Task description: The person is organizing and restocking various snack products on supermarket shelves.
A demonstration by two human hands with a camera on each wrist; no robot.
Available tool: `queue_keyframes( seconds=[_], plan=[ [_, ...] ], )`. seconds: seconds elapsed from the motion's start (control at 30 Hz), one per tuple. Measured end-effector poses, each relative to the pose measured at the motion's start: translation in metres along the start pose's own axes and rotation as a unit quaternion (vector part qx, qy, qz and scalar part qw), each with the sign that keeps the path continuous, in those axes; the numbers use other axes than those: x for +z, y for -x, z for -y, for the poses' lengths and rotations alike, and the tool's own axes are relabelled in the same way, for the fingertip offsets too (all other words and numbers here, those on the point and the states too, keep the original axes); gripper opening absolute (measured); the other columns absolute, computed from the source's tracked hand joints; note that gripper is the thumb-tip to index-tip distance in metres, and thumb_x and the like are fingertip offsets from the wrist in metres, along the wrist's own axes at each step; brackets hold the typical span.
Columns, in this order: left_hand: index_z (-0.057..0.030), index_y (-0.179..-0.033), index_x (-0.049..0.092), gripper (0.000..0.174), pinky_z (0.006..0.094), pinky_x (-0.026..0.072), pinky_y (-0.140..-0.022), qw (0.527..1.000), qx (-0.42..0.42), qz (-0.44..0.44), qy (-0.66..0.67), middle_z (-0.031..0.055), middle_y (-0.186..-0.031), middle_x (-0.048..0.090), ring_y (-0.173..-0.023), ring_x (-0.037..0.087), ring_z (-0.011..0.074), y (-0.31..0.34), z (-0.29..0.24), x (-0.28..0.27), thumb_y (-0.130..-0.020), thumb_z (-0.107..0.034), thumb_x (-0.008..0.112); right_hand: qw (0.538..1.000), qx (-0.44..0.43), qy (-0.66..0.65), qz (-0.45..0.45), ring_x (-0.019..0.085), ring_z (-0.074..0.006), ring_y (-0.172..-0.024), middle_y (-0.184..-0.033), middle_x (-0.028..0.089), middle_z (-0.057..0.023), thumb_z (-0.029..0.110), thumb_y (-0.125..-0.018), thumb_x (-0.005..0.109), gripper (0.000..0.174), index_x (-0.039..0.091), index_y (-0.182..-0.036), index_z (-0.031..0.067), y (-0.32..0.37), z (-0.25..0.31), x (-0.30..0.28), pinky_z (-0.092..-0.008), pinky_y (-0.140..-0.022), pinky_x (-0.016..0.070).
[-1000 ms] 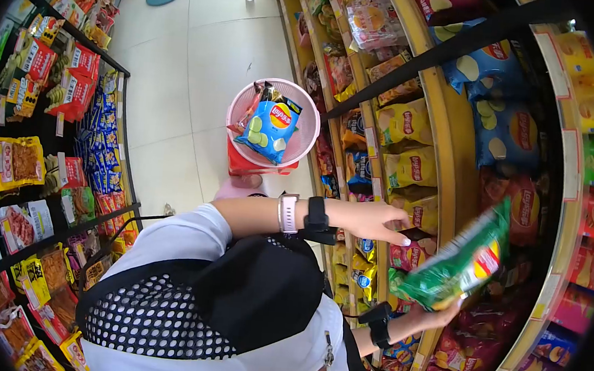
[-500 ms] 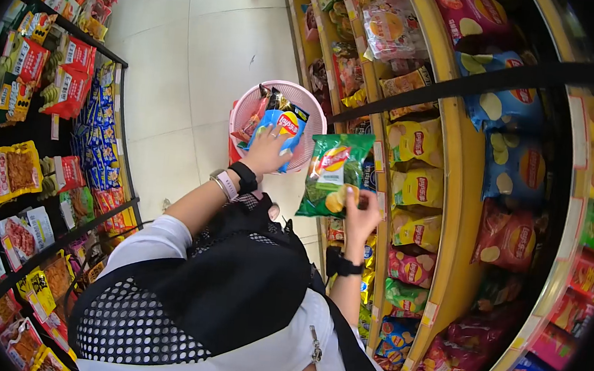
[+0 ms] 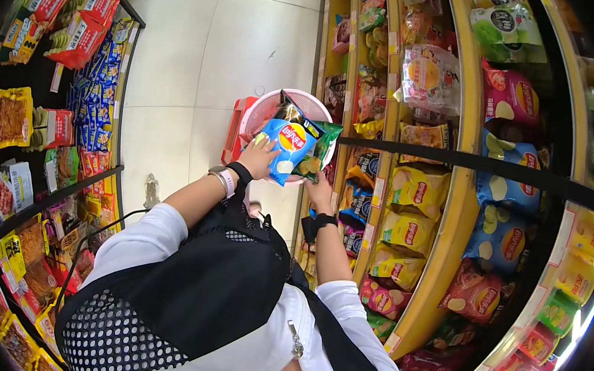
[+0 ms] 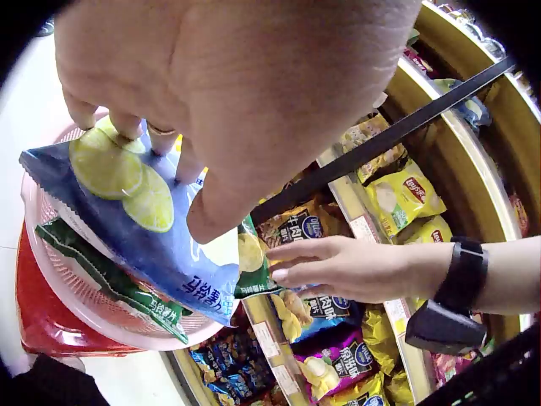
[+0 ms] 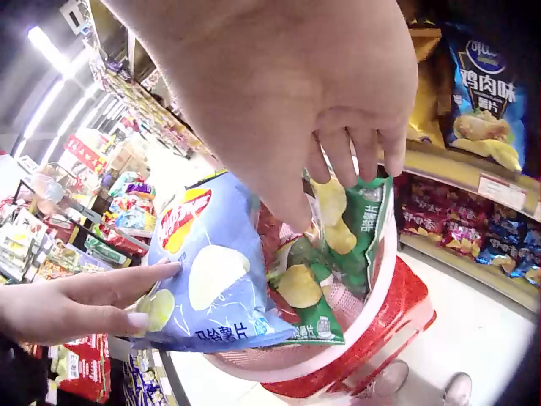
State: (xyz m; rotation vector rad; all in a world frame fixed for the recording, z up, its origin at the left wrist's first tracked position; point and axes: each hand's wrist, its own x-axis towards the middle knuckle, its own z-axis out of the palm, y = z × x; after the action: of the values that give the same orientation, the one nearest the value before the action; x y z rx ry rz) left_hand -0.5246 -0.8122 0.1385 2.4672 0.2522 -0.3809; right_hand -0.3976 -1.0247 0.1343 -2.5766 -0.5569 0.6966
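Observation:
A blue Lay's chip bag (image 3: 291,139) lies tilted on top in the pink basket (image 3: 331,104). My left hand (image 3: 258,159) rests on its front with fingers spread, and the thumb touches the bag too in the right wrist view. A green chip bag (image 3: 325,144) is tucked beside and partly under the blue one, its middle hidden. My right hand (image 3: 319,193) is at the green bag's near edge; its fingers (image 5: 340,152) reach down over it, nearly straight, thumb apart. A dark packet (image 3: 291,111) shows behind the blue bag.
The basket stands on a red base (image 3: 236,132) on the tiled floor (image 3: 171,54). To the right rise shelves with yellow Lay's bags (image 3: 416,190) and other snacks. On the left a black rack holds red packets (image 3: 84,40). A black strap (image 3: 455,157) crosses the right shelves.
The green bag came from the right shelf side across to the basket with my right hand and now sits in it. My left hand moved from the shelf onto the blue bag.

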Motion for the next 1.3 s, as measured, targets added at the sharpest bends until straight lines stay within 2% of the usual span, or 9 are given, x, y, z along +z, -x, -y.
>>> queue_keyframes(
  seconds=[0.23,0.37,0.5,0.7,0.9,1.03,1.13,1.2,1.3],
  plan=[
    [-0.0075,-0.119,0.052,0.052,0.0556,0.0259,-0.102,1.0,-0.006,0.026,-0.015,0.016,-0.137,0.037,-0.128,0.029,0.037,-0.016,-0.009,0.002,-0.073,-0.029,0.062,1.0,0.013,-0.013,0.004,0.055,-0.0338,-0.104,-0.111,0.059,-0.0191,0.029,-0.072,0.066,0.049,0.056,-0.114,0.0055,0.031,-0.034,0.002,-0.0387,-0.091,0.0432],
    [-0.0029,-0.105,0.058,0.041,0.05,0.0389,-0.092,0.997,0.05,0.057,-0.015,0.0182,-0.115,0.056,-0.111,0.05,0.0363,-0.03,-0.044,-0.016,-0.075,-0.03,0.06,0.996,0.023,-0.075,-0.041,0.058,-0.0313,-0.099,-0.106,0.061,-0.0186,0.033,-0.076,0.065,0.045,0.058,-0.111,0.005,0.064,-0.039,-0.042,-0.038,-0.087,0.0453],
    [0.0013,-0.11,0.055,0.044,0.0388,0.0478,-0.081,0.967,0.179,0.139,0.116,0.0205,-0.101,0.062,-0.093,0.06,0.0356,-0.041,-0.122,-0.06,-0.079,-0.029,0.06,0.972,0.03,-0.201,-0.121,0.061,-0.023,-0.091,-0.098,0.064,-0.0148,0.034,-0.082,0.062,0.04,0.059,-0.108,0.0036,0.115,-0.022,-0.119,-0.0333,-0.08,0.0483],
    [0.0014,-0.113,0.053,0.028,0.0293,0.0456,-0.083,0.873,0.347,0.117,0.321,0.0136,-0.101,0.063,-0.096,0.06,0.0181,-0.042,-0.285,-0.137,-0.088,-0.011,0.055,0.906,0.024,-0.265,-0.33,0.062,-0.016,-0.077,-0.084,0.065,-0.0101,0.026,-0.082,0.063,0.031,0.061,-0.103,0.0035,0.215,0.006,-0.242,-0.0289,-0.07,0.0488],
    [-0.0002,-0.118,0.049,0.036,0.0344,0.0404,-0.093,0.819,0.498,-0.004,0.285,0.0192,-0.128,0.045,-0.116,0.047,0.0265,-0.087,-0.4,-0.157,-0.085,-0.011,0.058,0.79,-0.013,-0.291,-0.539,0.06,-0.0116,-0.081,-0.09,0.064,-0.0073,0.015,-0.085,0.061,0.026,0.058,-0.106,-0.0011,0.27,-0.008,-0.291,-0.026,-0.075,0.0488],
    [0.0047,-0.118,0.045,0.048,0.0366,0.0341,-0.097,0.827,0.519,-0.073,0.203,0.0234,-0.118,0.05,-0.114,0.045,0.0349,-0.124,-0.458,-0.15,-0.078,-0.015,0.064,0.709,0.031,-0.39,-0.586,0.061,-0.0095,-0.072,-0.086,0.063,-0.0077,0.011,-0.084,0.06,0.028,0.056,-0.108,-0.003,0.271,-0.039,-0.284,-0.0222,-0.066,0.0502],
    [0.0054,-0.118,0.044,0.051,0.0374,0.0351,-0.095,0.812,0.524,-0.076,0.247,0.0226,-0.116,0.051,-0.109,0.047,0.0347,-0.158,-0.481,-0.135,-0.077,-0.015,0.066,0.721,0.008,-0.368,-0.587,0.062,-0.0103,-0.068,-0.084,0.065,-0.0083,0.01,-0.084,0.059,0.025,0.058,-0.106,-0.0029,0.277,-0.042,-0.285,-0.0227,-0.062,0.0517],
    [0.0063,-0.118,0.044,0.055,0.0396,0.034,-0.095,0.854,0.467,-0.158,0.164,0.0234,-0.116,0.05,-0.108,0.046,0.0352,-0.158,-0.492,-0.136,-0.075,-0.017,0.068,0.714,-0.02,-0.376,-0.591,0.063,-0.0135,-0.071,-0.081,0.065,-0.0099,0.009,-0.082,0.059,0.02,0.061,-0.098,-0.0034,0.274,-0.051,-0.282,-0.0243,-0.062,0.0523],
    [0.0072,-0.119,0.043,0.058,0.0417,0.0317,-0.097,0.824,0.496,-0.242,0.131,0.0263,-0.119,0.047,-0.113,0.043,0.0371,-0.179,-0.494,-0.128,-0.075,-0.02,0.068,0.701,-0.033,-0.409,-0.584,0.063,-0.0138,-0.071,-0.081,0.064,-0.0103,0.009,-0.082,0.059,0.018,0.061,-0.096,-0.0031,0.279,-0.049,-0.281,-0.0249,-0.06,0.0527]
  ],
)
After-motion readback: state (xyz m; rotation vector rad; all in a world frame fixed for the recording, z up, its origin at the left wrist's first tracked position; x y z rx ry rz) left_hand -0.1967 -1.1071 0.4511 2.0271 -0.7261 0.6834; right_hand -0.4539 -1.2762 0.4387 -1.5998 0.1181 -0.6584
